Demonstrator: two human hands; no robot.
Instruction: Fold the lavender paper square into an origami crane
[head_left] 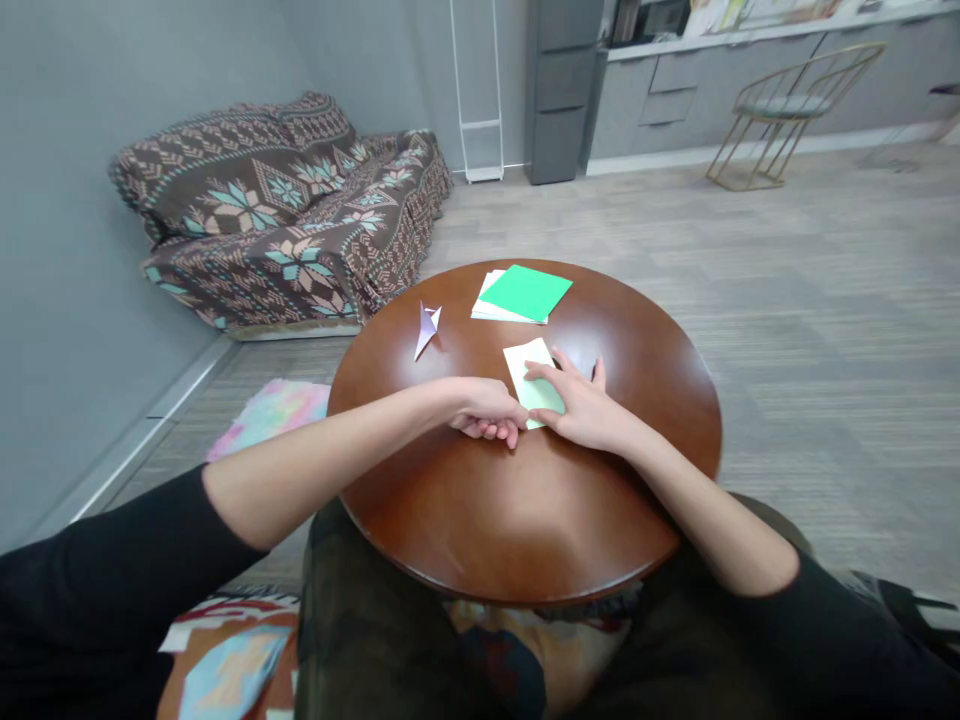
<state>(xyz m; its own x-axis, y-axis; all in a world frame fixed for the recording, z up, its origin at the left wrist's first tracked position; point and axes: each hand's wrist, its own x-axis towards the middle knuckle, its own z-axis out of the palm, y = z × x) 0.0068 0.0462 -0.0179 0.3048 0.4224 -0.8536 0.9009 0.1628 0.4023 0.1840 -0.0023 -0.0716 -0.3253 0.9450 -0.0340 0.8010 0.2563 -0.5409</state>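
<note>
A pale green-white sheet of folding paper [525,358] lies on the round brown table, with a crease or edge across it. My left hand [489,408] is at its lower left corner, fingers curled under and the thumb side pinching or pressing that corner. From the right, my right hand [583,402] rests over the sheet with fingers spread, holding it down. Its thumb reaches the bottom edge, close to my left fingertips. Part of the paper is hidden beneath the right hand.
A stack of paper with a green sheet [526,292] on top lies at the back of the table [517,520]. A folded purple-and-white paper figure [427,330] sits at the back left. Beyond are a patterned sofa [300,215] and a gold-framed chair [787,108].
</note>
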